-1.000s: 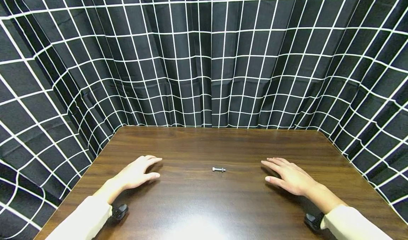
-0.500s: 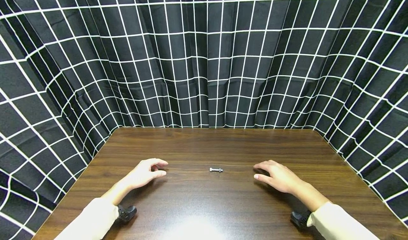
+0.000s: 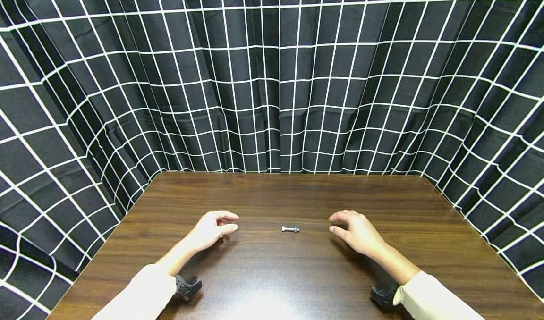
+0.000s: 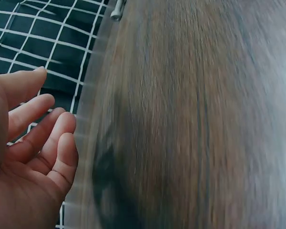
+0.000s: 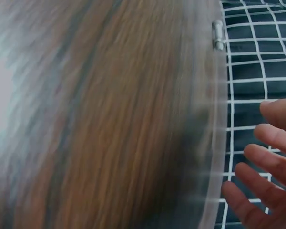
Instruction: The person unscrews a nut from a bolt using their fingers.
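A small silver bolt (image 3: 290, 229) with a nut near its right end lies on its side on the wooden table, between the two hands. Left of it, the left hand (image 3: 211, 228) hovers over the tabletop, fingers loosely bent and holding nothing. On the other side, the right hand (image 3: 356, 231) is likewise above the table with relaxed fingers and nothing in them. Neither hand touches the bolt. The bolt (image 4: 117, 10) is cut off at the top of the left wrist view. It appears whole but blurred as a bolt (image 5: 218, 34) in the right wrist view.
The brown wood-grain table (image 3: 272, 192) reflects a bright light near its front edge. A black curtain with a white grid (image 3: 272, 74) surrounds the back and both sides. Each wrist carries a black camera mount, such as the left mount (image 3: 188, 288).
Both hands have moved inward toward the bolt from either side, and their fingers have bent a little more. The bolt stays where it lies on the table.
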`<state>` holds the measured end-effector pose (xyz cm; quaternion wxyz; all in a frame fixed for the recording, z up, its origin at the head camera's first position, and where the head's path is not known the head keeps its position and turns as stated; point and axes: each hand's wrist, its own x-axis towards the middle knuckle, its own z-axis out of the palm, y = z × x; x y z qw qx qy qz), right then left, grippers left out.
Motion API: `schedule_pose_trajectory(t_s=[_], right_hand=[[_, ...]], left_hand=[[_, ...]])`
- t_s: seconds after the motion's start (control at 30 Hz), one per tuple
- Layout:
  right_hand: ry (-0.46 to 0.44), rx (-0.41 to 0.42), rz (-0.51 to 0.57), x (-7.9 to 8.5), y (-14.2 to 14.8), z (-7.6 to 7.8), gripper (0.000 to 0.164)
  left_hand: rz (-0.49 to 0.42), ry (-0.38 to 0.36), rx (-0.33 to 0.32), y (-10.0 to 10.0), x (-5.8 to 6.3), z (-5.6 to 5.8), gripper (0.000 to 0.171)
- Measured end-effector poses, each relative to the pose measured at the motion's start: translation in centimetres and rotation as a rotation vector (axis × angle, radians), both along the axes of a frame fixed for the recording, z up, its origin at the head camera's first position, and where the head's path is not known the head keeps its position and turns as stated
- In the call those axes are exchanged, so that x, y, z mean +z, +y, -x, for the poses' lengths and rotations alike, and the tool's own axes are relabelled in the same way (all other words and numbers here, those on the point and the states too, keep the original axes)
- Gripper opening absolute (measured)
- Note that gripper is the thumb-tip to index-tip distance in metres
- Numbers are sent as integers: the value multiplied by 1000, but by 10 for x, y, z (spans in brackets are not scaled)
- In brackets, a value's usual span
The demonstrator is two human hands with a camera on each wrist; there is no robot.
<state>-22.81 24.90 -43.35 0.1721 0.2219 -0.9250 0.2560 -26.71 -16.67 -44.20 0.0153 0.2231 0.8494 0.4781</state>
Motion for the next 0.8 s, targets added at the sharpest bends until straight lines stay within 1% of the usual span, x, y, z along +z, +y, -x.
schedule_pose_trajectory(t_s=[0.13,0.2,0.27,0.33,0.43,0.47,0.5,0.57,0.73,0.8], right_hand=[[-43,-24,52,-1,-9,2,19],[-62,-34,56,-1,-13,2,20],[-84,-38,54,-1,-17,2,20],[-100,-42,58,-2,-21,2,20],[-124,-49,73,-4,-26,3,19],[-128,-53,81,-4,-28,4,19],[-131,-58,87,-4,-30,4,19],[-135,-65,107,-5,-33,5,17],[-176,-75,181,-5,-41,6,14],[-196,-77,206,-6,-45,6,13]], left_hand=[[-51,7,-23,11,-4,0,30],[-90,5,-37,18,-6,-1,30],[-107,-3,-40,25,-5,-3,30],[-113,-10,-44,33,3,-10,29],[-103,-13,-48,42,19,-22,28],[-104,-16,-55,44,23,-25,28],[-107,-18,-60,46,25,-26,28],[-116,-22,-69,48,19,-23,28],[-138,-40,-66,52,-7,-4,30],[-150,-49,-60,53,-12,-1,31]])
